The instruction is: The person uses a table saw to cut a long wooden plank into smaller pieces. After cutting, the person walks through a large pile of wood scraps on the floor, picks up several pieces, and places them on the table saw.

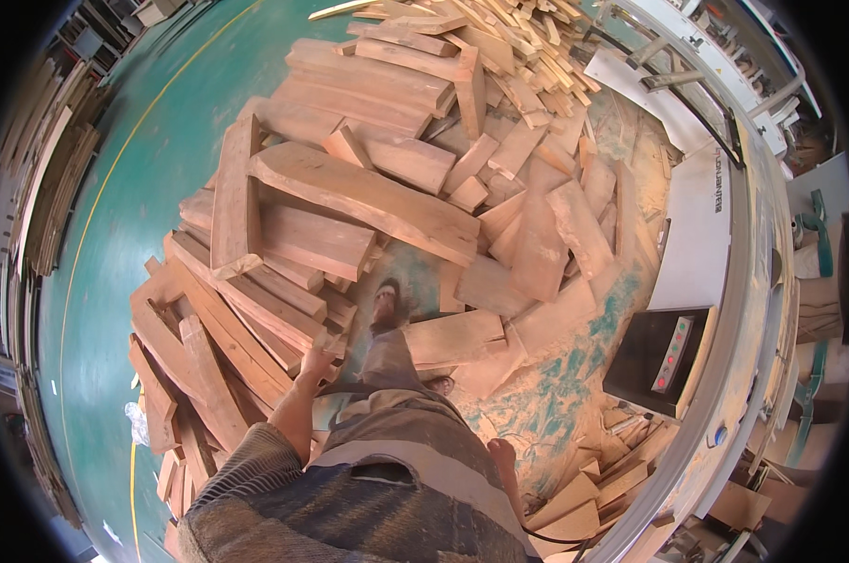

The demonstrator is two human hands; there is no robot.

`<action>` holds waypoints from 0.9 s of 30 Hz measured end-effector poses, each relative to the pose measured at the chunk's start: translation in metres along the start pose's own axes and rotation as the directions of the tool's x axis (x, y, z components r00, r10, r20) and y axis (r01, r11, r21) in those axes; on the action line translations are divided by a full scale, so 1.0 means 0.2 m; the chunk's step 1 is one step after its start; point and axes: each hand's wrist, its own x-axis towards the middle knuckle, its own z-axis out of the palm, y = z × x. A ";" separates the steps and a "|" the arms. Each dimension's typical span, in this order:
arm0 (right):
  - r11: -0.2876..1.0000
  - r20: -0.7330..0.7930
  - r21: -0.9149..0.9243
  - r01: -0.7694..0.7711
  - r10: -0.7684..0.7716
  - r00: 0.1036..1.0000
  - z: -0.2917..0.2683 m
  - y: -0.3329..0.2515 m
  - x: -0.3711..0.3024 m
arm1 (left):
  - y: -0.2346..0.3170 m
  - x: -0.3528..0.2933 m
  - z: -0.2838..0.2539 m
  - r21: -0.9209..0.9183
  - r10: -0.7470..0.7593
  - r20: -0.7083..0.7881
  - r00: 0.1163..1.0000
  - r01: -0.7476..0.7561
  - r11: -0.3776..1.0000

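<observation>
My left hand (318, 365) reaches forward at the left of my body, over the near end of a wooden board (272, 311) in the left stack. Its fingers are small and partly lost against the wood, so I cannot make out whether they grip the board or only come close to it. Low beside my right hip hangs my right hand (502, 452), apart from the boards. Its fingers are mostly turned from view, and nothing shows in it. Ahead, a long curved slab (373, 199) lies across thick timber pieces, with an upright-looking beam (237, 197) at its left end.
My feet stand in a narrow gap between the left stack and loose flat blocks (454, 340). Thin strips (527, 47) pile up at the far end. A long machine with a black button panel (657, 361) runs along the right. Sawdust (546, 389) covers the green floor (96, 310) there.
</observation>
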 end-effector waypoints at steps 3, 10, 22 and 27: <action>0.920 0.072 0.278 -0.277 0.268 0.961 -0.09 -0.10 0.12 | 0.08 0.24 -0.01 -0.064 0.051 -0.056 0.997 -0.055 0.996; 0.996 -0.075 0.094 -0.004 0.011 0.997 -0.09 -0.50 0.09 | 0.60 0.88 -0.20 -0.117 0.130 -0.017 0.991 -0.131 0.984; 0.937 0.130 0.218 -0.272 0.249 0.960 -0.35 -2.05 0.40 | 0.98 1.90 -0.24 -0.782 -0.300 0.204 0.932 0.339 0.523; 0.903 0.066 0.288 -0.318 0.313 0.948 -0.43 -2.18 0.55 | 1.02 2.16 -0.19 -0.826 -0.292 0.228 0.929 0.343 0.448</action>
